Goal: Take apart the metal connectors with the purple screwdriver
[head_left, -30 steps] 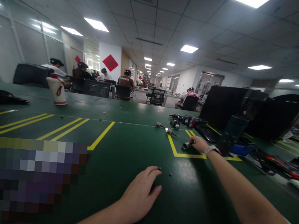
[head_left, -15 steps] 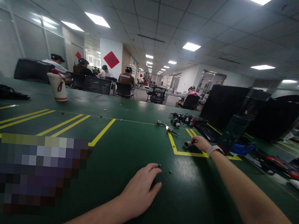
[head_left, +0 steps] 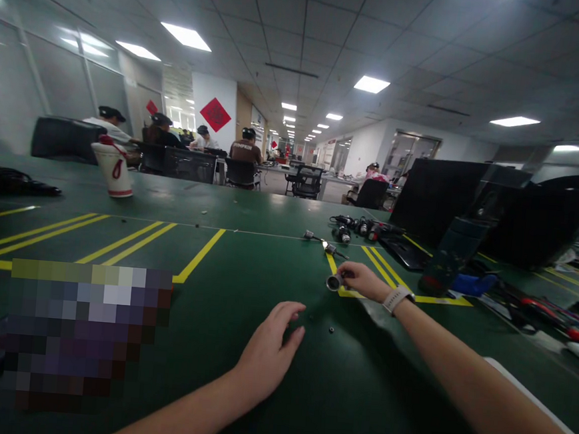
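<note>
My right hand (head_left: 365, 280) is closed around a short grey metal cylinder (head_left: 334, 283) and holds it just above the green tabletop (head_left: 219, 345). Its round, hollow-looking end faces toward me. On that wrist is a light-coloured watch (head_left: 398, 298). My left hand (head_left: 274, 339) hovers over the middle of the table, thumb and fingers apart, with nothing in it. A small dark ring-shaped part (head_left: 331, 330) lies to the right of its fingers. Two slim metal pieces with thin shafts, one nearer (head_left: 334, 250) and one farther (head_left: 311, 235), lie beyond my right hand.
Several dark metal parts (head_left: 363, 229) cluster farther back. At the right stand a dark green bottle (head_left: 451, 256) and a black monitor-like panel (head_left: 431, 195), with cables and tools. A paper cup (head_left: 114, 168) stands back left. Yellow tape (head_left: 201, 255) marks the table. People sit at desks beyond.
My right hand has brought the metal cylinder leftward and nearer to me, turning its open end toward me. My left hand has shifted slightly left and up, with its fingers a little more curled.
</note>
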The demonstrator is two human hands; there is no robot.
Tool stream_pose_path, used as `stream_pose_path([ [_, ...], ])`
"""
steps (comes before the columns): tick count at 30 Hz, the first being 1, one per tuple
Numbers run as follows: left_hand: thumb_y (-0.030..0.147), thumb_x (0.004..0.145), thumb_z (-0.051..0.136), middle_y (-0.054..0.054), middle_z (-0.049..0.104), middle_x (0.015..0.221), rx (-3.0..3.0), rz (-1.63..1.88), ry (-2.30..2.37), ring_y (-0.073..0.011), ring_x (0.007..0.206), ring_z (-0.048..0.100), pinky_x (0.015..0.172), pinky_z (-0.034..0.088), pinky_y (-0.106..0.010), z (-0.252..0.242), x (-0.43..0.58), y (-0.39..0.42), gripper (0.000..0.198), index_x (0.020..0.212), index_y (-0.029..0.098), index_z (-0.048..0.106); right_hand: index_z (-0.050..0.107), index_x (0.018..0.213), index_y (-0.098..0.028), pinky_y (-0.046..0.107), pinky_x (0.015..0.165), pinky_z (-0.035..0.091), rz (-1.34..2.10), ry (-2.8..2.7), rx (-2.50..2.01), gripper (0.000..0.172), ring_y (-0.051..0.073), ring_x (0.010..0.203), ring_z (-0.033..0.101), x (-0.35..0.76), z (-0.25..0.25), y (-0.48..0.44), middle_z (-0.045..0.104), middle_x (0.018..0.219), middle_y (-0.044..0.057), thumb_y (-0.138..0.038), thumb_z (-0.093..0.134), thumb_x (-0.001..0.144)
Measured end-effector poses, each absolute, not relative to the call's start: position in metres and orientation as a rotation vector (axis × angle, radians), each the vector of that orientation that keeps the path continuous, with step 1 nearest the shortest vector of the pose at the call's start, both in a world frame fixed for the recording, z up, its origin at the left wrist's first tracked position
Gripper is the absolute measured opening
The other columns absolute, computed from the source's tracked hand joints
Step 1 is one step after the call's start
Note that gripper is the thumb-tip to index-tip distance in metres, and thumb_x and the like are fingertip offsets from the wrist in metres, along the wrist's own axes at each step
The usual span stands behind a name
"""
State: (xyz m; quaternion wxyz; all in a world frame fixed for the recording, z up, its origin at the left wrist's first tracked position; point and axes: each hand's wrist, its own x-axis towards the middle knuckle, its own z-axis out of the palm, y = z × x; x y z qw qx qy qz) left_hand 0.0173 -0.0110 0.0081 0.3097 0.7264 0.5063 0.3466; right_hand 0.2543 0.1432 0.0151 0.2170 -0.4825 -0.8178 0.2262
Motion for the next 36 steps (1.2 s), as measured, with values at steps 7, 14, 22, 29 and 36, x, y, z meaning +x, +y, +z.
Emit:
stream_pose_path([
  [7, 0.018, 0.077, 0.055, -0.006, 0.051, 0.124, 1.98, 1.129, 1.341, -0.0242, 0.113, 0.051, 0.094, 0.044, -0.042, 0.012, 0.017, -0.011, 0.045, 0.12, 0.025, 0.046, 0.059, 0.078, -0.017, 0.026, 0.068, 0.047, 0.923, -2.215, -0.87, 0.015, 0.014, 0.074, 0.056, 0.176, 0.01, 0.071, 0.058, 0.08, -0.002, -0.005, 0.058, 0.068],
  [14, 0.015, 0.081, 0.049, -0.002, 0.054, 0.122, 2.151, 1.125, 1.341, -0.0198, 0.115, 0.048, 0.1, 0.037, -0.038, 0.007, 0.003, -0.011, 0.034, 0.113, 0.025, 0.051, 0.062, 0.087, -0.019, 0.035, 0.086, 0.04, 0.932, -1.985, -0.949, 0.022, 0.018, 0.093, 0.055, 0.187, 0.012, 0.077, 0.061, 0.094, 0.003, -0.008, 0.05, 0.073],
  [22, 0.008, 0.079, 0.043, -0.003, 0.054, 0.112, 2.204, 0.802, 1.534, -0.0189, 0.097, 0.056, 0.083, 0.047, -0.033, 0.021, 0.006, -0.016, 0.039, 0.113, 0.024, 0.057, 0.058, 0.099, -0.019, 0.037, 0.088, 0.04, 1.028, -1.845, -1.17, 0.023, 0.02, 0.096, 0.054, 0.201, -0.001, 0.106, 0.059, 0.099, 0.003, -0.024, 0.054, 0.077],
  [29, 0.01, 0.079, 0.042, -0.003, 0.056, 0.105, 2.213, 0.828, 1.571, -0.0194, 0.093, 0.057, 0.079, 0.046, -0.033, 0.012, 0.005, -0.012, 0.038, 0.111, 0.023, 0.058, 0.058, 0.104, -0.021, 0.037, 0.086, 0.042, 1.152, -2.008, -1.03, 0.028, 0.021, 0.096, 0.055, 0.187, 0.001, 0.059, 0.06, 0.102, 0.004, -0.031, 0.058, 0.078],
  [36, 0.014, 0.077, 0.048, -0.002, 0.061, 0.103, 1.999, 0.998, 1.535, -0.019, 0.098, 0.057, 0.085, 0.046, -0.033, 0.009, -0.007, -0.011, 0.035, 0.111, 0.021, 0.055, 0.056, 0.11, -0.024, 0.039, 0.086, 0.043, 1.162, -2.071, -1.013, 0.032, 0.024, 0.101, 0.054, 0.189, 0.015, 0.003, 0.059, 0.11, 0.004, -0.031, 0.058, 0.08],
])
